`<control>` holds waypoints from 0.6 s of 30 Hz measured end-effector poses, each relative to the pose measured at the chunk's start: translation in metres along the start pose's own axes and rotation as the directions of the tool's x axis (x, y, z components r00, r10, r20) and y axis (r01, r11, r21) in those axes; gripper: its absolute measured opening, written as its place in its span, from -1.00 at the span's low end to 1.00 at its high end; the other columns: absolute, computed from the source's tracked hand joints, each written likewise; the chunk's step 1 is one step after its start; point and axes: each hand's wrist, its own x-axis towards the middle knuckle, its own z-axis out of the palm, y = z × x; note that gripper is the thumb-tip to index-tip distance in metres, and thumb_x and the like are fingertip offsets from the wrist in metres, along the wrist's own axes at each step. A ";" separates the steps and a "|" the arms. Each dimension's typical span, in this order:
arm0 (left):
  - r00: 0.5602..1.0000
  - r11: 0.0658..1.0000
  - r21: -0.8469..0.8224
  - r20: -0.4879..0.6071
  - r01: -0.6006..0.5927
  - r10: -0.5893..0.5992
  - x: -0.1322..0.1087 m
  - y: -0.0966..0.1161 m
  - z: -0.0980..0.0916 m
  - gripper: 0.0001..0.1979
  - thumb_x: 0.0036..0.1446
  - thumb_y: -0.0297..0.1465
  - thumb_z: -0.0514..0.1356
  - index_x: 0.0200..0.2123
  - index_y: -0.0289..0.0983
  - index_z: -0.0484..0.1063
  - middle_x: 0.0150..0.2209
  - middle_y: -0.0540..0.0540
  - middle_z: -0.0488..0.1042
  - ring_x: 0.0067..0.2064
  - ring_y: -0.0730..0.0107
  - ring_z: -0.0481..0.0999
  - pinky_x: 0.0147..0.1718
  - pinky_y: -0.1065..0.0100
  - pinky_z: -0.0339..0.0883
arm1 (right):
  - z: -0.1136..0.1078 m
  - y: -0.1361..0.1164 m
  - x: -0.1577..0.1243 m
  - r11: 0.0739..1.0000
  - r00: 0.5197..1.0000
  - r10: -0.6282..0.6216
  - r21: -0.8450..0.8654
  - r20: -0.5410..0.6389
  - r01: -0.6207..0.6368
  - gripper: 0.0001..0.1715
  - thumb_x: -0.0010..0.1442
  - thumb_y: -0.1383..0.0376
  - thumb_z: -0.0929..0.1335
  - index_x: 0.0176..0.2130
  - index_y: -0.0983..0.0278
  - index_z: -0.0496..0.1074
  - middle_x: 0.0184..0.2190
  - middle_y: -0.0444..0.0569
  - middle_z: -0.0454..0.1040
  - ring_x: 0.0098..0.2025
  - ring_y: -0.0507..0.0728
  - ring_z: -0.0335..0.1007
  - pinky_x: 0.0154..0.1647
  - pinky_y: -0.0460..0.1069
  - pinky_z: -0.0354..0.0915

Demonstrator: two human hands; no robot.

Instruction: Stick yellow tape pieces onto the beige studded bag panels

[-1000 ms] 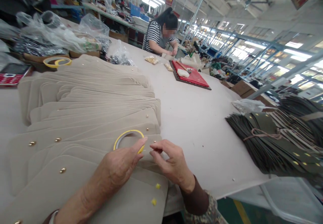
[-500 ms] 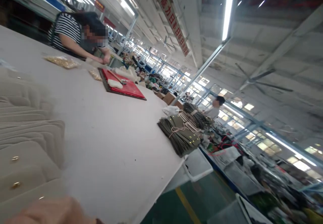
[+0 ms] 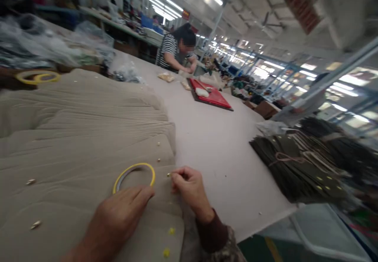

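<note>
Two bare hands work over a spread of beige panels (image 3: 97, 148), described here relative to the yellow tape roll (image 3: 143, 164), which stands partly upright above them. The step in hand is judged to be fixing tape at small metal studs: two yellow tabs (image 3: 172, 231) lie to the right of the roll on its near side, and a shiny stud (image 3: 168, 174) sits just right of the roll. The left hand (image 3: 122, 214) is closed on the roll's near edge, back upward, thumb pointing toward the stud. The right hand (image 3: 189, 191), to the right of the roll, has thumb and forefinger drawn together beside the stud, its sleeve (image 3: 211, 230) slanting in from the near right; whether the fingertips nip anything cannot be told. The next move seems to call for a fine, steady pinch, with the roll held clear.
</note>
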 end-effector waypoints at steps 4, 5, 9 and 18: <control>0.953 0.972 0.231 0.281 0.047 -0.113 0.006 0.002 -0.010 -0.77 0.25 -0.60 0.01 -0.25 -0.22 0.41 -0.40 -0.03 0.45 -0.36 0.27 0.45 -0.39 0.30 0.32 | -0.013 0.010 0.013 0.996 0.988 0.081 0.022 0.133 -0.085 -0.68 0.00 0.11 0.46 -0.41 0.35 0.52 -0.62 -0.13 0.47 -0.63 -0.01 0.34 -0.57 -0.12 0.34; 0.939 0.966 0.252 0.315 0.055 -0.136 0.008 0.002 -0.008 -0.78 0.22 -0.61 0.04 -0.24 -0.22 0.41 -0.40 -0.02 0.44 -0.35 0.25 0.44 -0.39 0.28 0.32 | -0.013 0.012 0.012 0.997 0.986 0.077 -0.010 0.145 -0.076 -0.68 0.02 0.11 0.45 -0.40 0.35 0.52 -0.61 -0.13 0.46 -0.62 -0.01 0.34 -0.56 -0.12 0.34; 0.911 0.964 0.253 0.373 0.083 -0.176 0.007 0.003 -0.001 -0.82 0.18 -0.60 0.13 -0.21 -0.22 0.39 -0.36 -0.02 0.42 -0.32 0.22 0.41 -0.35 0.25 0.30 | -0.009 0.015 0.008 0.981 0.990 0.024 -0.195 0.140 0.004 -0.73 0.13 0.14 0.39 -0.37 0.32 0.53 -0.60 -0.14 0.45 -0.60 0.00 0.31 -0.56 -0.12 0.28; 0.890 0.962 0.256 0.412 0.092 -0.195 0.008 0.006 -0.008 -0.84 0.18 -0.60 0.14 -0.26 -0.23 0.37 -0.37 -0.03 0.40 -0.33 0.21 0.38 -0.34 0.23 0.27 | 0.000 0.013 0.016 0.779 0.944 -0.275 -0.532 0.185 0.331 -0.87 0.19 0.35 0.33 -0.31 0.25 0.51 -0.46 -0.10 0.57 -0.40 0.08 0.47 -0.30 -0.06 0.29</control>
